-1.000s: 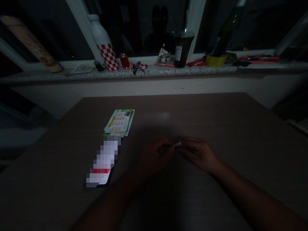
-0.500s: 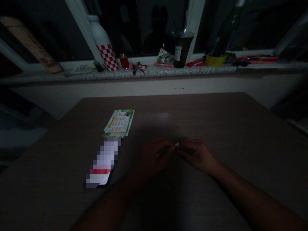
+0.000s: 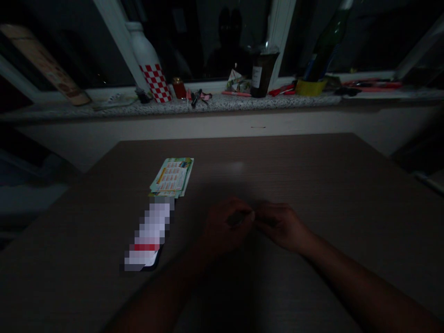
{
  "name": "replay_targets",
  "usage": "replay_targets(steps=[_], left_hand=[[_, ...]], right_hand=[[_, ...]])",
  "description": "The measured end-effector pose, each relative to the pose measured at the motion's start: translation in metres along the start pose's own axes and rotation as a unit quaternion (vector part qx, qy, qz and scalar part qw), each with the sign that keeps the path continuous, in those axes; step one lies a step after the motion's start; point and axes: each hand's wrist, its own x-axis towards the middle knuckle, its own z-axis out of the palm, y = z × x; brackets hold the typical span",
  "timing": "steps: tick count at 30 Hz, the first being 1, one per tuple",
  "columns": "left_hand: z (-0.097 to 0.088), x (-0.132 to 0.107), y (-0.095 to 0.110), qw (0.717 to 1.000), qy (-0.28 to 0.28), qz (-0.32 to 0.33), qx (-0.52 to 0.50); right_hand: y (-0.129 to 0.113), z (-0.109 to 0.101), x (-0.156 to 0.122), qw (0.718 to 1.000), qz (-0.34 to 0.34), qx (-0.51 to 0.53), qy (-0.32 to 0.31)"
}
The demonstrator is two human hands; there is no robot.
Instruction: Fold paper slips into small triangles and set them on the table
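Observation:
Over the middle of the dim wood-grain table, my left hand is closed in a pinch. My right hand pinches too, its fingertips meeting those of the left. Whatever lies between the fingertips is covered by them and too dark to make out. To the left of my left hand lies a phone with a lit screen, blurred by large pixels. Beyond the phone is a small stack of printed green and white cards.
A granite windowsill runs behind the table. On it stand a white bottle with red checks, a small red jar, a dark plastic cup, a green bottle in a yellow holder and a tall patterned cylinder.
The small whitish piece that showed between my fingertips is now hidden by them. My left thumb has shifted slightly to the right and the hands are closer together.

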Motion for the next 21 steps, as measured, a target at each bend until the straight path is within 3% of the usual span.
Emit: replay_targets(steps=[5, 11, 17, 21], left_hand=[[-0.002, 0.000, -0.001, 0.997, -0.012, -0.073, -0.015], [0.000, -0.001, -0.013, 0.969, 0.030, -0.212, -0.127], [0.002, 0.000, -0.016, 0.941, 0.019, -0.264, -0.210], [0.001, 0.002, -0.012, 0.934, 0.028, -0.265, -0.239]], right_hand=[[-0.001, 0.002, 0.000, 0.999, 0.023, 0.025, 0.014], [0.000, 0.003, 0.000, 0.987, 0.092, 0.078, 0.110], [-0.001, 0.002, 0.001, 0.984, 0.082, 0.088, 0.128], [-0.004, 0.000, 0.001, 0.980, 0.094, 0.120, 0.124]])
